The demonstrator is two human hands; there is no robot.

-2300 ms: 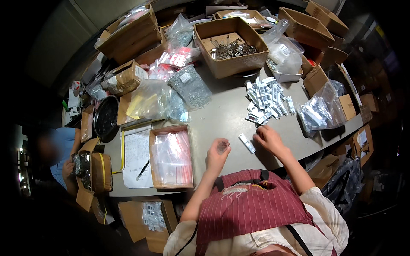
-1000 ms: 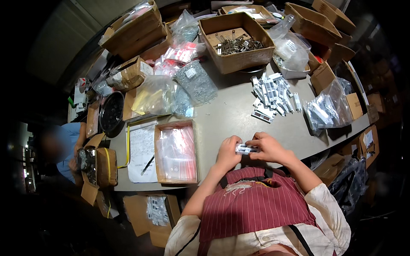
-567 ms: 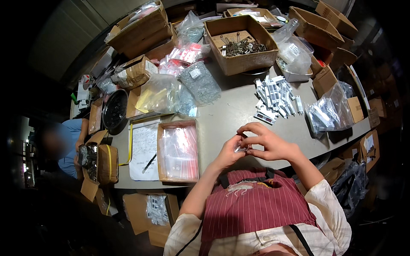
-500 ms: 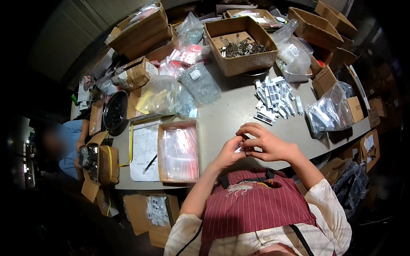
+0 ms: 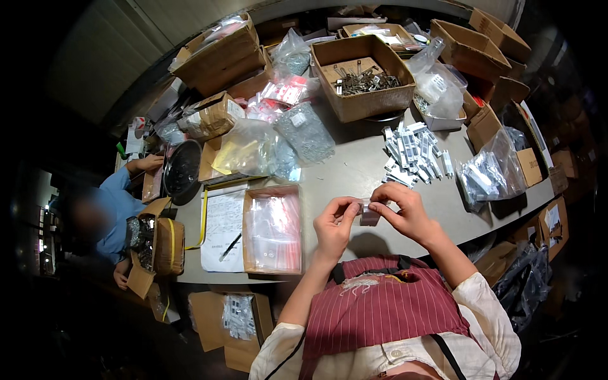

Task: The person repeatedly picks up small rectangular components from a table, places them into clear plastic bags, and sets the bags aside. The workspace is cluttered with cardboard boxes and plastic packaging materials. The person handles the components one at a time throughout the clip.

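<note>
Quite small, see-through plastic packet (image 5: 369, 218)

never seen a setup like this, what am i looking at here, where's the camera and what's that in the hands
There is no robot here: a person works with two bare hands. The view comes from a wide fisheye camera worn on that person's head, looking down, so straight edges bend near the rim.

The left hand and right hand meet over the table, their fingertips pinching a small see-through item. It looks like plastic, but the fingers hide part of it.

Beyond the right hand lies a pile of white-and-grey pieces. To the left is an open box of clear bags, with a pen on papers beside it. Farther back stands a cardboard box of metal parts. At far left is another person in blue.
</note>
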